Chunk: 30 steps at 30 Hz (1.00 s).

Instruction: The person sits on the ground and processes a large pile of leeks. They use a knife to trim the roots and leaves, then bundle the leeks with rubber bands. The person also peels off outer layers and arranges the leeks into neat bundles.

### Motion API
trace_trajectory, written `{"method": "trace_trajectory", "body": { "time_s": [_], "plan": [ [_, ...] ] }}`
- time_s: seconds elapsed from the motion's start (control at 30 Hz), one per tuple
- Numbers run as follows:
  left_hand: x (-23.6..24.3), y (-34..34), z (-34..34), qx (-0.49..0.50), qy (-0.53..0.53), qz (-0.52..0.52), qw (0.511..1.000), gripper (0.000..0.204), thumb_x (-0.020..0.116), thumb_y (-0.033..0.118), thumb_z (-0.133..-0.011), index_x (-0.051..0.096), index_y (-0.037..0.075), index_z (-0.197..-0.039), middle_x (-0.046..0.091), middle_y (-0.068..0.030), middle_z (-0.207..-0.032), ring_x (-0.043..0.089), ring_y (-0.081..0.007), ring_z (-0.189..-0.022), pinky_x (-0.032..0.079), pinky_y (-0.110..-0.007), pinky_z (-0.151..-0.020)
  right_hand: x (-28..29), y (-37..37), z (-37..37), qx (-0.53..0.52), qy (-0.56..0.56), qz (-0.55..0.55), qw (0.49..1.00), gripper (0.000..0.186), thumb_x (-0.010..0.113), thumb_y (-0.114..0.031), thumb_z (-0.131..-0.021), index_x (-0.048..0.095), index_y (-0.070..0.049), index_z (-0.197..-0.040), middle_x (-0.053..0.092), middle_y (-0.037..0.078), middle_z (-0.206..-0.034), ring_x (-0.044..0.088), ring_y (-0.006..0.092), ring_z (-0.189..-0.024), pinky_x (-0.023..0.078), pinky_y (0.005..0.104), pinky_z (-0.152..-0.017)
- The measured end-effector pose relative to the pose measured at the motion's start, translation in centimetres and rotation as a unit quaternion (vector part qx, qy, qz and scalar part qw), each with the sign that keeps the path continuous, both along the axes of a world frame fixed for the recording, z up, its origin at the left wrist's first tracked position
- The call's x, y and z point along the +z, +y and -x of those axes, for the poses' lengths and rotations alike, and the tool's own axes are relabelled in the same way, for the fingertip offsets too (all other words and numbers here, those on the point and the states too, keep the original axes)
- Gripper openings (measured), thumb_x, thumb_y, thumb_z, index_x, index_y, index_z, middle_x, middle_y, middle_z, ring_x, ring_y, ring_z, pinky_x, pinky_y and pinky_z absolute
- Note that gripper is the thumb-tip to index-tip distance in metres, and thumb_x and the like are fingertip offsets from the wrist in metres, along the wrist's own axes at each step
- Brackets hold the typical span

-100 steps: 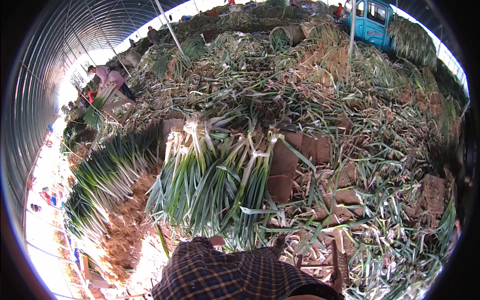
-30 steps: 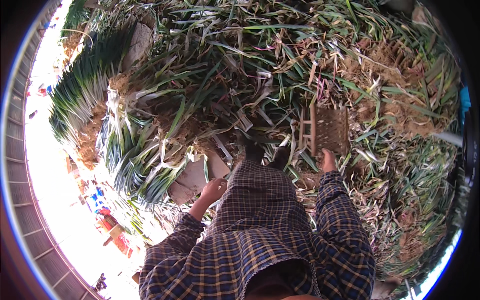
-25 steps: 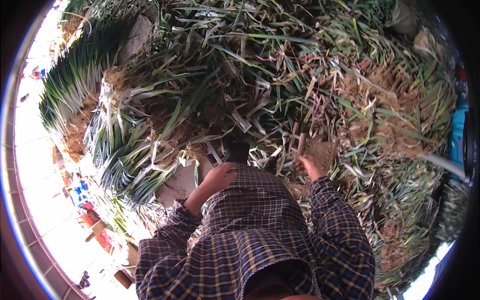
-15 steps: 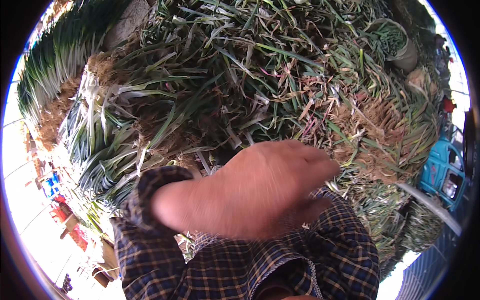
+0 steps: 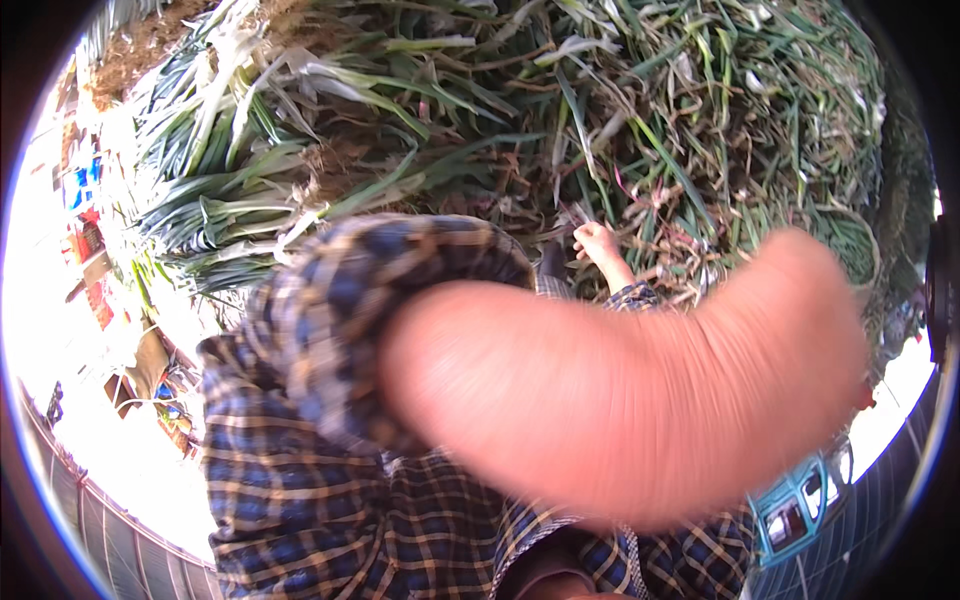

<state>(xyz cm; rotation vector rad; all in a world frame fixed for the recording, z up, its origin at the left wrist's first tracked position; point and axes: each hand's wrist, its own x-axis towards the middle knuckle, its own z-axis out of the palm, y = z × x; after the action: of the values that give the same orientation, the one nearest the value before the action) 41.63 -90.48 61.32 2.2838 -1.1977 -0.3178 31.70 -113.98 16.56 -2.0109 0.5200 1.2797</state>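
My left hand fills much of the lower middle and right, very close to the camera, bent at the wrist and smeared by motion; its fingers cannot be made out. The plaid sleeve bunches at that forearm. Behind it, my right hand is small, with fingers curled among loose leek leaves; what, if anything, it holds is too small to tell. Leeks with pale stalks and fibrous roots lie in heaps to the upper left. My plaid-covered body shows along the lower edge.
A round sack of greens stands at the right, partly behind my left hand. A blue vehicle shows at the lower right near the metal arched wall. Blue and red objects lie in bright light at the far left.
My left hand has risen from beside my lap to close before the camera and swung rightward. The view has shifted, moving the leek heaps upward and the blue vehicle down the right side.
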Motion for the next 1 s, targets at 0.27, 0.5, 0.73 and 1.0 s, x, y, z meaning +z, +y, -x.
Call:
{"method": "trace_trajectory", "body": {
  "time_s": [0.27,0.5,0.73,1.0],
  "plan": [
    [-32.1,12.9,-4.9,0.411,0.236,-0.279,0.835,0.054,0.064,0.026,-0.082,0.049,0.005,-0.129,0.052,-0.0146,-0.130,0.051,-0.0315,-0.123,0.044,-0.041,-0.101,-4.3,10.0,-14.5,0.316,-0.149,0.016,0.937,0.047,0.069,-0.040,-0.079,0.063,-0.007,-0.110,0.068,0.017,-0.108,0.063,0.0360,-0.101,0.050,0.0446,-0.086],
    [-43.5,39.3,-6.3,0.626,0.026,-0.538,0.564,0.090,0.050,0.064,-0.087,0.011,0.020,-0.155,0.006,-0.0121,-0.162,0.006,-0.0383,-0.147,0.023,-0.055,-0.114,-9.0,26.5,-23.1,0.398,-0.306,-0.095,0.860,0.099,0.078,-0.049,-0.070,0.031,-0.004,-0.145,0.043,0.024,-0.139,0.044,0.0399,-0.128,0.039,0.0478,-0.105],
    [-51.4,51.5,-8.5,0.606,-0.044,-0.470,0.640,0.110,0.066,0.077,-0.067,0.015,0.034,-0.154,0.003,-0.0116,-0.162,0.003,-0.0449,-0.146,0.026,-0.070,-0.105,-17.2,44.9,-28.7,0.464,-0.356,-0.022,0.811,0.115,0.079,-0.054,-0.069,0.015,-0.008,-0.153,0.034,0.023,-0.150,0.031,0.0367,-0.140,0.027,0.0549,-0.112],
    [-55.8,50.0,-8.5,0.594,-0.004,-0.460,0.660,0.103,0.078,0.062,-0.066,0.029,0.031,-0.151,-0.007,-0.0088,-0.162,-0.003,-0.0487,-0.145,0.040,-0.067,-0.099,-22.7,40.8,-19.7,0.444,-0.304,-0.083,0.839,0.040,0.061,-0.018,-0.084,0.058,-0.006,-0.121,0.067,0.023,-0.090,0.067,0.0370,-0.084,0.053,0.0475,-0.072]
  ]
}}
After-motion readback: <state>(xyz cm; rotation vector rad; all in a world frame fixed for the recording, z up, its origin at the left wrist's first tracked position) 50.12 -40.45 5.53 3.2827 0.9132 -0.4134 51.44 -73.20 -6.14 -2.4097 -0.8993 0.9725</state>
